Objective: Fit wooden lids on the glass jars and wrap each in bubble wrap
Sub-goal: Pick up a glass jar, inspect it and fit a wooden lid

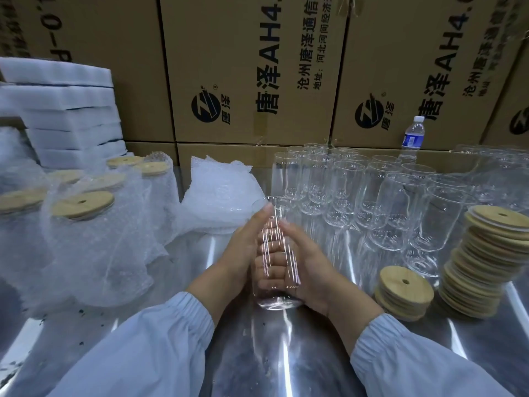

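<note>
A clear glass jar [276, 293] without a lid stands upright on the metal table [286, 353] at centre. My left hand [237, 253] and my right hand [309, 265] grip it from either side, fingers wrapped around its far wall and visible through the glass. Several empty glass jars [372, 196] stand grouped behind and to the right. Wooden lids with a small hole sit in a low stack [405, 290] and a tall leaning stack [486, 253] at right. Loose bubble wrap [220, 193] lies behind the jar. Several lidded, bubble-wrapped jars [94, 233] stand at left.
Large printed cardboard boxes [257, 81] wall off the back of the table. White foam sheets [65, 110] are stacked at the back left. A water bottle [412, 136] stands behind the empty jars. Small dark specks lie on the table near the left front.
</note>
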